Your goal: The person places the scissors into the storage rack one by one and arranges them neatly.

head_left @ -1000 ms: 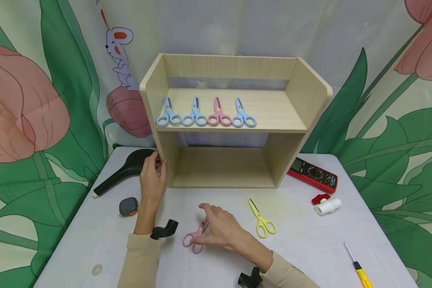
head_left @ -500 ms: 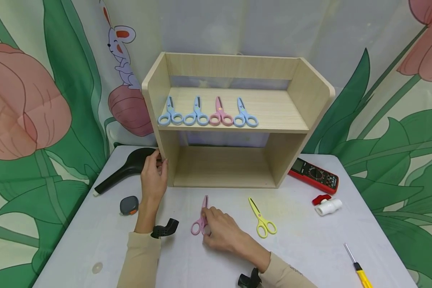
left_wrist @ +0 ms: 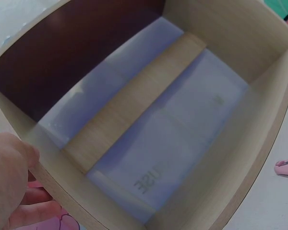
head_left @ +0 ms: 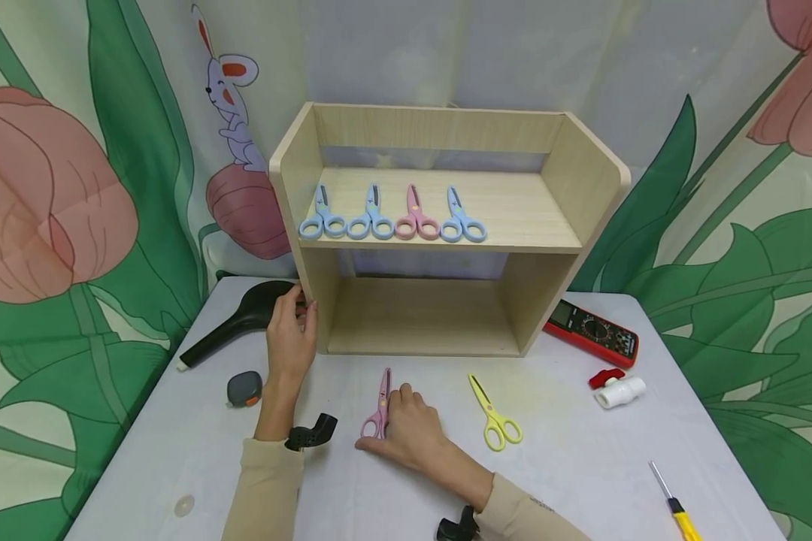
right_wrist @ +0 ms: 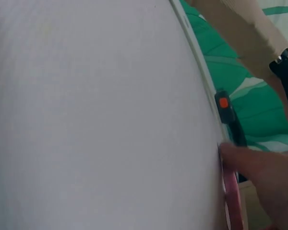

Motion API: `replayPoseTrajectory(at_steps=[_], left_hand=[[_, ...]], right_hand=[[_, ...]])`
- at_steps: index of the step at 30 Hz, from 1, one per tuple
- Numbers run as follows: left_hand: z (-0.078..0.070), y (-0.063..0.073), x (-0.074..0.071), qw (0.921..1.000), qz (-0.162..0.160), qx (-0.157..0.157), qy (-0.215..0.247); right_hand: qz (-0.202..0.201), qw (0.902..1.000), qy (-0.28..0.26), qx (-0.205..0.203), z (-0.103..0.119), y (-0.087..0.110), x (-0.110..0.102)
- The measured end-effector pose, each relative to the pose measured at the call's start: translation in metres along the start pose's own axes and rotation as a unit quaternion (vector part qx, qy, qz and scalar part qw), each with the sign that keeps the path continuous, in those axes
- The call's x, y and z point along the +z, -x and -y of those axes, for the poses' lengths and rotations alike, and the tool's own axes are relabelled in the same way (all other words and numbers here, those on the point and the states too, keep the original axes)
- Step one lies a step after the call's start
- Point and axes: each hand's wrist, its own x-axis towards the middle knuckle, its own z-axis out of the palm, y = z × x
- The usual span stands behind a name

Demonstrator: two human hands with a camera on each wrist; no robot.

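Observation:
My left hand (head_left: 292, 330) holds the left side panel of the wooden shelf (head_left: 426, 315) near its front edge. In the left wrist view, the fingers (left_wrist: 36, 213) lie along the panel's outer face. My right hand (head_left: 413, 432) is at a pair of pink scissors (head_left: 383, 398) lying on the table, blades toward the shelf. Its thumb reaches out just below the handle loops, and the other fingers lie along the right side, hiding one loop. In the right wrist view the thumb (right_wrist: 240, 158) is right at the pink scissors' handle (right_wrist: 233, 201). Yellow scissors (head_left: 491, 413) lie to the right.
Blue scissors (head_left: 322, 214) and other blue and pink pairs stand in a row on the upper board. A black-handled object (head_left: 243, 315) and a tape measure (head_left: 244, 388) lie left; a red multimeter (head_left: 592, 330), a white pipe valve (head_left: 619, 391) and a screwdriver (head_left: 673, 500) lie right.
The right hand has turned the pink scissors upright toward the shelf and moved them slightly forward; then its thumb shifted down to below the loops. The left hand stays on the shelf.

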Motion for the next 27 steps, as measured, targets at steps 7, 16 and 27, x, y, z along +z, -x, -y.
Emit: replayPoseTrajectory(at_steps=[7,16,27], left_hand=[[0.0,0.002,0.001,1.0,0.003,-0.006,0.001],[0.002,0.003,0.001,1.0,0.001,-0.005,-0.006],[0.0,0.001,0.0,1.0,-0.003,-0.003,-0.002]], right_hand=[[-0.052,0.9984,-0.013,-0.016,-0.002,0.001,0.0],[-0.051,0.9901,-0.115,-0.062,-0.014,0.0,-0.039],[-0.237,0.9376,-0.157,-0.201,-0.026,-0.013,-0.14]])
